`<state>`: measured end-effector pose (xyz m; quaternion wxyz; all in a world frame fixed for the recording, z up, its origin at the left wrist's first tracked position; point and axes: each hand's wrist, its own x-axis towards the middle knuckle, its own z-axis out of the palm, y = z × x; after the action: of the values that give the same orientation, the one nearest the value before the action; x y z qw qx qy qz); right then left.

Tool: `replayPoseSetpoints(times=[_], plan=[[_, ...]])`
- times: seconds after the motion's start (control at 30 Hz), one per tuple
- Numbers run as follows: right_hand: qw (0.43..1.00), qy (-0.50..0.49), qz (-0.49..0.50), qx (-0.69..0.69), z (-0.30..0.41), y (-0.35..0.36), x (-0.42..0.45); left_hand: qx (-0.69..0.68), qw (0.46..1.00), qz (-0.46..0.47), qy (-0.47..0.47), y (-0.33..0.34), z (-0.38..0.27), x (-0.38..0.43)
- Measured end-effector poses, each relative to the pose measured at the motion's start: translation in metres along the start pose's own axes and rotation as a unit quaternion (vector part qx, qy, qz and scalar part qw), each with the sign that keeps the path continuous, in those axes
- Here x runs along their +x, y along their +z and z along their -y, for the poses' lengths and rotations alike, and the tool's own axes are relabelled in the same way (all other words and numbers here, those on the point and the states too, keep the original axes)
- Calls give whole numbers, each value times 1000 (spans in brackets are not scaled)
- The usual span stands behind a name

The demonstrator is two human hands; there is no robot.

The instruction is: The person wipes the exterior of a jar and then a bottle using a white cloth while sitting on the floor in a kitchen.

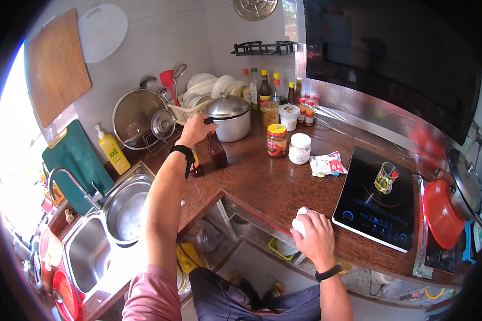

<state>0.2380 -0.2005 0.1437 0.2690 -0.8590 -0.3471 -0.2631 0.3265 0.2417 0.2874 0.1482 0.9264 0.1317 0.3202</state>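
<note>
My left hand (197, 130) reaches to the top of a dark sauce bottle (217, 150) with a red neck, beside a lidded metal pot (231, 120); its fingers are at the bottle's cap. Another small bottle (195, 162) stands partly hidden behind my left wrist. Near the counter's front edge, my right hand (315, 236) is closed around a white object (299, 224), mostly covered by the fingers. Between the hands and the back wall stand a yellow-lidded jar (276, 140) and a white-lidded jar (299, 149), with a clipped white and red packet (327, 163) to their right.
A black induction cooktop (355, 184) at right bears a glass cup of yellowish liquid (386, 178). The steel double sink (89, 252) lies at left. Behind are a dish rack (188, 111), several condiment bottles (265, 86) and a white tub (289, 117). A red basin (443, 212) leans at far right.
</note>
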Motion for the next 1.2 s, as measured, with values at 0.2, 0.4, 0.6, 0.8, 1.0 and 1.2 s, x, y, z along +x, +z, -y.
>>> replayPoseSetpoints(times=[0.2,0.4,0.6,0.8,1.0,1.2], plan=[[1000,-7,20,12,6,6,2,-62,997,-13,-41,26,20,-10],[1000,-7,-5,-11,1,4,1,-208,974,-28,-88,71,-16,-47],[1000,-16,2,-17,4,7,-2,-288,955,-23,-64,63,-36,-83],[1000,-22,2,-17,-1,3,-6,-446,894,31,-24,38,-87,-141],[999,-35,0,4,5,11,-1,-764,625,98,-129,-2,-119,-255],[876,144,-97,450,16,4,-47,-816,530,107,-202,14,-125,-349]])
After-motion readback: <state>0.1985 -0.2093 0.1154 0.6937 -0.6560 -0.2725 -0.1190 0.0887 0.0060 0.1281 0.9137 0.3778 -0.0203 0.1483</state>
